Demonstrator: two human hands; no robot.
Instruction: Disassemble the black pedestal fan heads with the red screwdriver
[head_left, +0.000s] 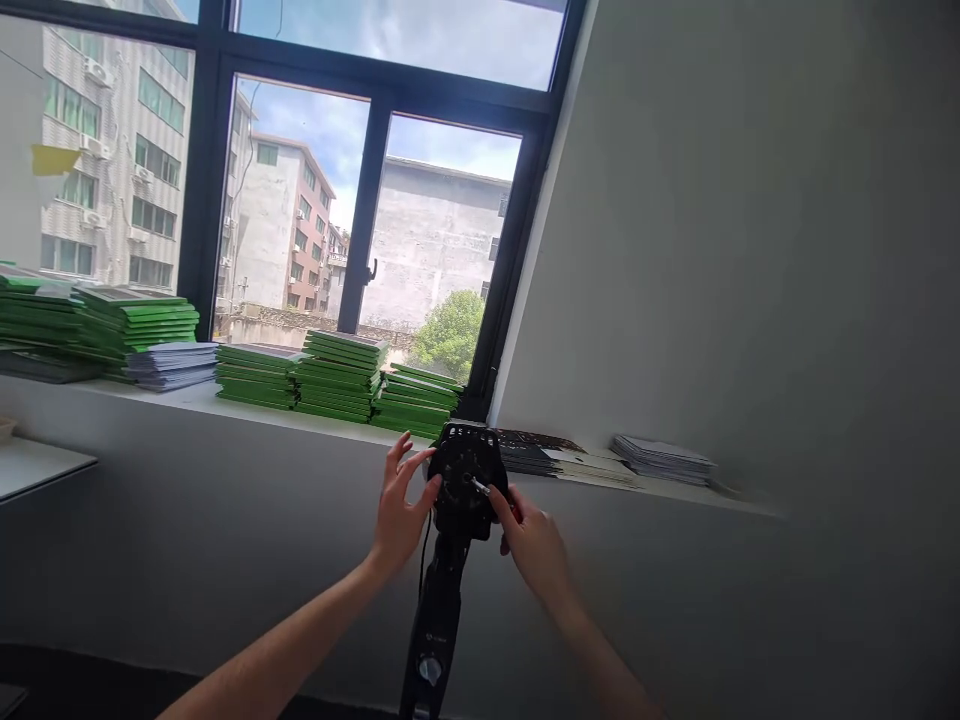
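In front of me stands a black fan head without blades or guard, on a black stand with a silver knob. My left hand is at its left edge. Its fingers are spread, and the thumb and index fingertip touch the housing. My right hand is closed around a screwdriver, whose red handle shows only in part between the fingers. The metal shaft points left at the middle of the fan head; whether its tip sits in a screw I cannot tell.
Behind the fan runs a white window ledge. Stacks of green books line it on the left. Dark and pale booklets and a paper stack lie to the right. A cord hangs beside the stand. A white tabletop juts in at left.
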